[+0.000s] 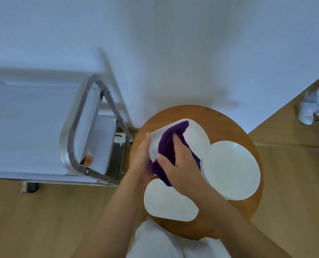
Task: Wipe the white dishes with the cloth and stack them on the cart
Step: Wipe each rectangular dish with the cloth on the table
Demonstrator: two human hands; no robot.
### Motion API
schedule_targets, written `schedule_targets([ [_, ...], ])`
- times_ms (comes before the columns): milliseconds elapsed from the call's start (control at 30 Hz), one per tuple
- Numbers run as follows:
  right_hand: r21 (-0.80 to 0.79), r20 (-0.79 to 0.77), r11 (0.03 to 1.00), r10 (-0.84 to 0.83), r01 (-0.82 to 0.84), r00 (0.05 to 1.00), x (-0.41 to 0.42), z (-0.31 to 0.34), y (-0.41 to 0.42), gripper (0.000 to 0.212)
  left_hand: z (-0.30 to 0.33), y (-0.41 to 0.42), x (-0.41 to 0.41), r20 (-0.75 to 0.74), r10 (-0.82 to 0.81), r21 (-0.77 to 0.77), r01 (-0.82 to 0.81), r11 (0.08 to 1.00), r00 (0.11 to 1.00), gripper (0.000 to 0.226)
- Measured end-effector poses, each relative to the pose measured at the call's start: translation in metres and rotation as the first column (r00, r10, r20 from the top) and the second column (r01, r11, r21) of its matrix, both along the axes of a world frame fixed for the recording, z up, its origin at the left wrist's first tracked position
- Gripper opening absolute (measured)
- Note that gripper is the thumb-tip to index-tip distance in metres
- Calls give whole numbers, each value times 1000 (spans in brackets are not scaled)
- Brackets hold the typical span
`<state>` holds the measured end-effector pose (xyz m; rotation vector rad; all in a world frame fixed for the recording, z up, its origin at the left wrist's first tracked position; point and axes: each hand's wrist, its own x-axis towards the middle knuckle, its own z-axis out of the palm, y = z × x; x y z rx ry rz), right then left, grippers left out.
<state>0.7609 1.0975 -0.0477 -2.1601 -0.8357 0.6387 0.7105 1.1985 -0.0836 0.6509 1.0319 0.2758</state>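
My left hand [141,159] grips the left edge of a white dish [155,140], holding it tilted above the round wooden table [192,116]. My right hand [181,164] presses a purple cloth [167,148] onto that dish's face. Behind it lies another white dish [196,140]. A stack of round white plates [231,170] sits at the table's right. A flat white dish [169,202] lies at the table's near side. The metal cart [76,127] stands to the left, its white-covered top [24,127] bare.
The cart's curved steel handle [69,138] faces the table, with a lower metal shelf [117,155] beneath it. A white wall rises behind. Another person's white shoe [309,110] is on the wooden floor at the far right. My white-clothed knees [155,241] are below the table.
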Motion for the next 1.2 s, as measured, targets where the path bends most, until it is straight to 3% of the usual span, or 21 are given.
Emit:
schedule_targets([
  [100,-251,340,942,302,-224,890,-6,-2,14,53,13,-6,-8,32,21,95,-24,995,999,33],
  [233,-241,436,924,377,-298,817,-7,1,22,58,31,1,-18,122,29,161,-49,986,992,36],
  [467,-122,614,959,274,-254,740,-9,21,29,61,65,14,-26,136,-55,288,14,957,989,45],
  [767,-54,674,991,124,-119,728,9,37,39,63,85,6,-30,119,52,419,-97,903,992,50],
  [867,-36,691,997,77,-73,718,23,38,38,64,92,4,-34,198,49,364,-119,924,979,74],
  [1067,-55,729,998,27,19,684,52,37,26,65,92,2,-38,268,33,318,-120,940,963,77],
  [1200,-34,691,976,-131,213,711,50,38,23,65,95,5,-33,247,54,297,-128,946,967,92],
])
